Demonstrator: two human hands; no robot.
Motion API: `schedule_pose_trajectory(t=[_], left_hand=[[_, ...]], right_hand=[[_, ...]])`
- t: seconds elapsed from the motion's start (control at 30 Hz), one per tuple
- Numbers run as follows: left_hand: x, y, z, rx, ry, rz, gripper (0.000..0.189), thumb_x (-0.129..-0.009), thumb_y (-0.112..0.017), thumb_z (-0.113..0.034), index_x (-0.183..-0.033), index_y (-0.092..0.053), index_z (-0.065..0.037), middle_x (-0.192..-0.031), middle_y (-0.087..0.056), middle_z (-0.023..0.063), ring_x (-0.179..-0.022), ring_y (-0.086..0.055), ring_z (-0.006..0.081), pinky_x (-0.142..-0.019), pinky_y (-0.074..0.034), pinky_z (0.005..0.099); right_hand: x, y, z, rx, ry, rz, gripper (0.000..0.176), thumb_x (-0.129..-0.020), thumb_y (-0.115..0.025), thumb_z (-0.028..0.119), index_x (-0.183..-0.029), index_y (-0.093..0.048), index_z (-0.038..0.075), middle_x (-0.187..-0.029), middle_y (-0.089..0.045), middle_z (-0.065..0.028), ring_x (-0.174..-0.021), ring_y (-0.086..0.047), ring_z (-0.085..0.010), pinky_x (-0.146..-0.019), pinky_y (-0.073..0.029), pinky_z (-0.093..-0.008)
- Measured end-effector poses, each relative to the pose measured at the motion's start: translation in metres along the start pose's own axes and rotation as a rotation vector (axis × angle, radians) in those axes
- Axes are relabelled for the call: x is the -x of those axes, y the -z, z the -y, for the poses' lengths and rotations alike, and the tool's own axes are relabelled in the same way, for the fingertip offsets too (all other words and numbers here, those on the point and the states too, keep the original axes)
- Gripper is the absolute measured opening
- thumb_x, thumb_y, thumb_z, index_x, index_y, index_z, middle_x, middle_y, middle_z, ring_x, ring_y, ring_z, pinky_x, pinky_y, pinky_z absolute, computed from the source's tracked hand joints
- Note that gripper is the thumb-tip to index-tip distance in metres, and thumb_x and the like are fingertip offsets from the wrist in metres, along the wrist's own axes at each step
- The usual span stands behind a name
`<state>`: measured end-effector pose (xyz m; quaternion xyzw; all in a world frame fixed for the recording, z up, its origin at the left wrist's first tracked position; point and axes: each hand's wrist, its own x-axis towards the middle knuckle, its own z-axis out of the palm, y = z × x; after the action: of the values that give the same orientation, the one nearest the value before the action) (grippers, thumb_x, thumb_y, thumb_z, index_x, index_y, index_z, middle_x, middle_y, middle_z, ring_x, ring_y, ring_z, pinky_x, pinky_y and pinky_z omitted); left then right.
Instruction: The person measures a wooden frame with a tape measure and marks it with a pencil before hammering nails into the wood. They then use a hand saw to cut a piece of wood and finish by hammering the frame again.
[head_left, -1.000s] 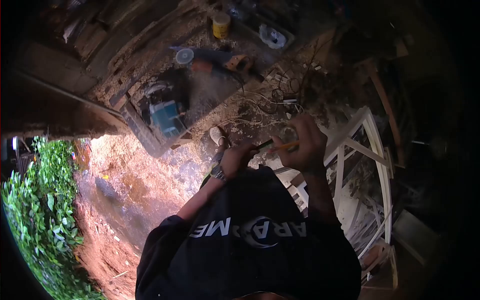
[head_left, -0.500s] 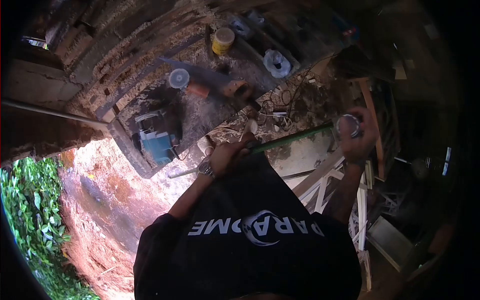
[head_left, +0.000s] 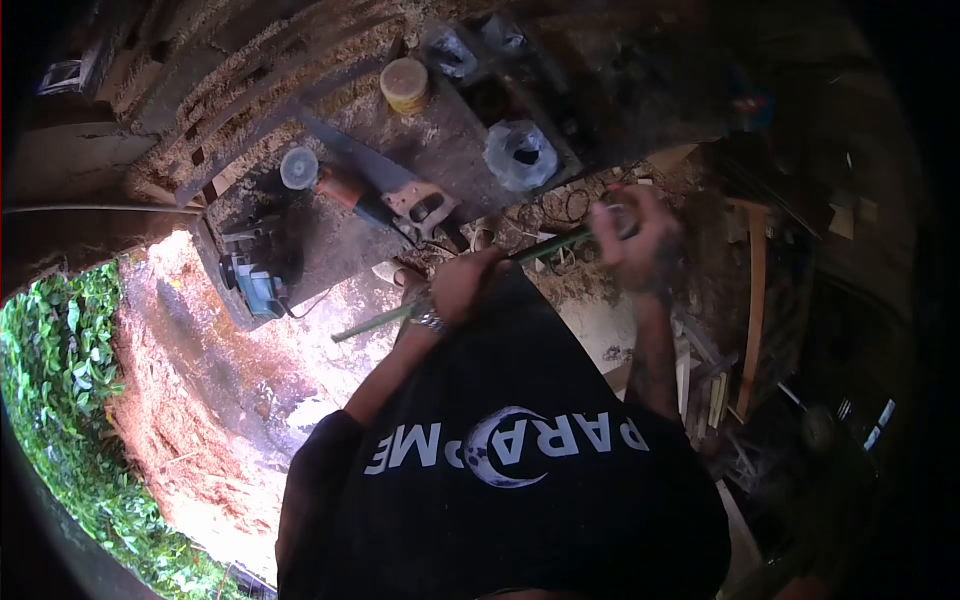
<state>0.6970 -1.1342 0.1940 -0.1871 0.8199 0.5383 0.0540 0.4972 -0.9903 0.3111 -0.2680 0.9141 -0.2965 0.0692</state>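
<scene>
A long thin green strip, which looks like the blade of a tape measure [head_left: 553, 247], slants across in front of my dark shirt. My left hand [head_left: 465, 285], with a metal watch at the wrist, is closed around the strip, and its free end sticks out to the lower left. At the strip's upper right end my right hand [head_left: 640, 240] is closed around a rounded case, mostly hidden by the fingers and slightly blurred. Beyond my left hand, a handsaw [head_left: 385, 170] and an orange-and-black angle grinder [head_left: 345, 190] lie on the dusty workbench [head_left: 330, 250].
A blue power tool [head_left: 258, 290] sits at the bench's left end. A yellow tub [head_left: 404, 88] and a clear plastic bag [head_left: 520, 155] stand farther back. Wood strips [head_left: 715, 400] lean at right. Sawdust [head_left: 190, 430] covers the ground beside green plants [head_left: 60, 400].
My right hand has moved left, closer to my left hand, and less strip shows between them. My left hand still grips the strip. The view has shifted, so the bench tools appear farther left.
</scene>
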Motion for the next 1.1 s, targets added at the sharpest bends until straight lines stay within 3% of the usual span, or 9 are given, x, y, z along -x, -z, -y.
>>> schedule_pose_trajectory(t=[0.17,0.27,0.3,0.47,0.57,0.73,0.83,0.93,1.1], left_hand=[[-0.053,-0.033,-0.048,0.004,0.111,0.119,0.044,-0.094,-0.063,-0.042,-0.116,-0.06,-0.004,-0.103,-0.068,0.0211,-0.098,-0.065,0.0398,-0.083,-0.051,0.0468],[-0.053,-0.035,-0.034,-0.231,-0.07,-0.067,0.06,-0.092,-0.064,-0.047,-0.131,-0.053,-0.003,-0.12,-0.064,0.021,-0.113,-0.059,0.0391,-0.098,-0.045,0.0471],[-0.051,-0.028,-0.035,-0.219,-0.034,-0.102,0.066,-0.094,-0.06,-0.049,-0.139,-0.047,-0.003,-0.132,-0.055,0.023,-0.124,-0.053,0.0394,-0.109,-0.033,0.0493],[-0.054,0.023,-0.001,-0.075,0.069,-0.346,0.051,-0.099,-0.054,-0.04,-0.132,-0.053,-0.002,-0.122,-0.062,0.0216,-0.116,-0.058,0.0395,-0.1,-0.041,0.0472],[-0.063,0.043,0.003,-0.125,0.113,-0.246,0.048,-0.103,-0.046,-0.041,-0.131,-0.054,-0.002,-0.12,-0.065,0.0187,-0.116,-0.06,0.0347,-0.1,-0.043,0.0434],[-0.069,0.018,0.015,0.89,0.219,-0.157,0.082,-0.1,-0.021,-0.067,-0.142,-0.045,-0.002,-0.141,-0.052,0.0215,-0.131,-0.05,0.0327,-0.111,-0.037,0.0443],[-0.078,0.01,-0.02,1.621,0.118,-0.2,0.083,-0.095,-0.035,-0.07,-0.142,-0.045,-0.002,-0.142,-0.051,0.0221,-0.132,-0.048,0.0389,-0.111,-0.037,0.0538],[-0.077,0.016,-0.017,1.689,0.124,-0.399,0.084,-0.093,-0.041,-0.071,-0.139,-0.046,0.0,-0.141,-0.05,0.0245,-0.128,-0.051,0.0415,-0.106,-0.044,0.0533],[-0.062,0.042,-0.014,1.764,0.198,-0.339,0.081,-0.095,-0.04,-0.068,-0.137,-0.046,0.002,-0.136,-0.053,0.0256,-0.124,-0.054,0.0428,-0.103,-0.046,0.0541]], right_hand=[[-0.021,-0.008,-0.056,-0.028,0.16,-0.015,0.036,-0.079,-0.076,0.029,-0.098,-0.063,0.0,-0.091,-0.067,-0.0181,-0.078,-0.067,-0.0305,-0.07,-0.052,-0.0399],[-0.04,0.022,-0.1,-0.129,-0.011,-0.057,0.033,-0.081,-0.074,0.027,-0.095,-0.063,0.0,-0.087,-0.067,-0.0165,-0.077,-0.065,-0.0269,-0.068,-0.051,-0.0388],[-0.048,0.034,-0.116,-0.168,-0.009,-0.068,0.031,-0.082,-0.073,0.026,-0.095,-0.063,-0.001,-0.085,-0.066,-0.0144,-0.078,-0.064,-0.0242,-0.068,-0.05,-0.0373],[-0.067,0.048,-0.188,-0.318,-0.074,-0.103,0.027,-0.085,-0.071,0.023,-0.095,-0.064,-0.002,-0.08,-0.064,-0.0076,-0.08,-0.06,-0.0179,-0.073,-0.047,-0.0329],[-0.066,0.026,-0.188,-0.348,-0.266,0.006,0.029,-0.086,-0.07,0.028,-0.09,-0.065,-0.001,-0.082,-0.063,-0.0035,-0.081,-0.057,-0.0144,-0.075,-0.045,-0.0327],[-0.058,-0.038,-0.249,-0.718,-0.389,-0.071,0.03,-0.086,-0.069,0.031,-0.085,-0.066,0.001,-0.082,-0.061,-0.0012,-0.081,-0.054,-0.0129,-0.077,-0.042,-0.0299],[-0.052,-0.044,-0.238,-0.74,-0.426,-0.074,0.032,-0.087,-0.069,0.033,-0.087,-0.065,0.001,-0.082,-0.06,-0.0001,-0.081,-0.054,-0.013,-0.077,-0.042,-0.03],[-0.056,-0.04,-0.227,-0.755,-0.41,-0.132,0.034,-0.088,-0.069,0.034,-0.09,-0.065,0.001,-0.083,-0.059,-0.0002,-0.082,-0.054,-0.0134,-0.078,-0.042,-0.0302],[-0.074,-0.034,-0.233,-0.732,-0.379,-0.205,0.034,-0.087,-0.072,0.031,-0.098,-0.067,0.0,-0.088,-0.063,-0.0042,-0.086,-0.057,-0.0135,-0.077,-0.044,-0.0296]])
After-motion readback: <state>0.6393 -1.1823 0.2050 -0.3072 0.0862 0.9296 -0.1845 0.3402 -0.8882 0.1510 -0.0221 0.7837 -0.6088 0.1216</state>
